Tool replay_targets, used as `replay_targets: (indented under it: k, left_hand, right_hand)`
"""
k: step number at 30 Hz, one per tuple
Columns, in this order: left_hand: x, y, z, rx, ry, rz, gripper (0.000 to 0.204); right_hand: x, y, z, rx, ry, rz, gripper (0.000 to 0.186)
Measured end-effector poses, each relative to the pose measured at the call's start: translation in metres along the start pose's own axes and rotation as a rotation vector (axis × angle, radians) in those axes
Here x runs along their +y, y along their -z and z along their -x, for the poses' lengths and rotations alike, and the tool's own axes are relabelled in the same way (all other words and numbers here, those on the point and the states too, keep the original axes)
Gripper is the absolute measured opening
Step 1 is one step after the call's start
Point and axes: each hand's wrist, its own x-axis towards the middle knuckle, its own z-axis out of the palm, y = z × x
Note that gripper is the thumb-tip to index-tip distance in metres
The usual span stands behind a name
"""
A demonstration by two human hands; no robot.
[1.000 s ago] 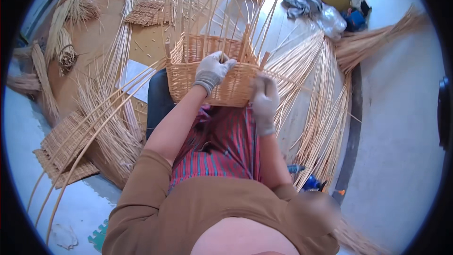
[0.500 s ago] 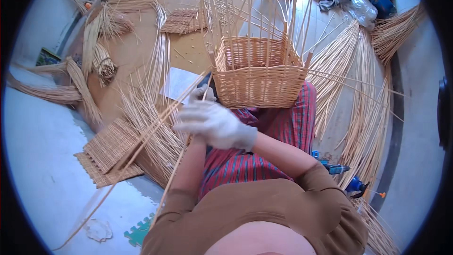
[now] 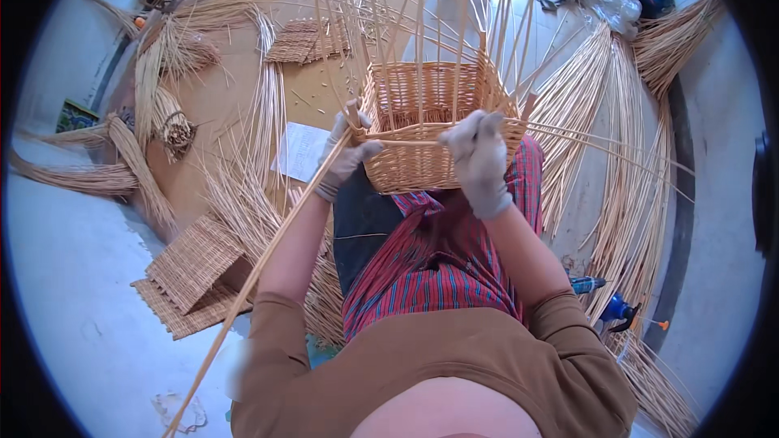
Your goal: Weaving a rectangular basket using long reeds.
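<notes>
A woven wicker basket point(image 3: 410, 169) rests at my knees, with tall upright cane stakes point(image 3: 421, 24) rising from its sides. Its near left corner is in the grip of my gloved left hand point(image 3: 344, 161), fingers closed around the corner and the canes there. From that corner, long canes point(image 3: 264, 259) trail down past my left forearm. A cane strand point(image 3: 402, 143) runs across the basket's near side between both hands. My gloved right hand point(image 3: 480, 164) pinches this strand near the right of that side. Its fingers hide the strand's end.
Cane bundles point(image 3: 596, 113) spread along the right, more point(image 3: 243, 203) on the left. Woven mats point(image 3: 191, 264) lie at lower left, another point(image 3: 307, 42) beyond the basket. A paper sheet point(image 3: 300, 150) sits by my left hand. A blue tool point(image 3: 618, 311) lies near my right elbow.
My right hand has swung from over my left wrist to the basket's right front, and a strand now spans the near side. My left hand has come up to the corner.
</notes>
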Motion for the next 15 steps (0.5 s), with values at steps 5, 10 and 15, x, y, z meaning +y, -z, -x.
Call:
replay_targets:
  k: [5, 10, 15]
  left_hand:
    - [-0.02, -0.022, -0.003, 0.17, 0.018, 0.051, 0.046]
    - [-0.028, -0.038, -0.01, 0.342, 0.051, 0.169, 0.026]
    - [-0.026, -0.033, -0.009, 0.461, 0.096, 0.264, 0.02]
  right_hand:
    - [-0.003, -0.003, -0.025, 0.232, 0.039, 0.573, 0.011]
    - [0.019, -0.073, -0.111, -0.284, 0.559, 1.565, 0.052]
    - [0.027, -0.067, -0.097, 0.066, 0.166, 1.702, 0.069]
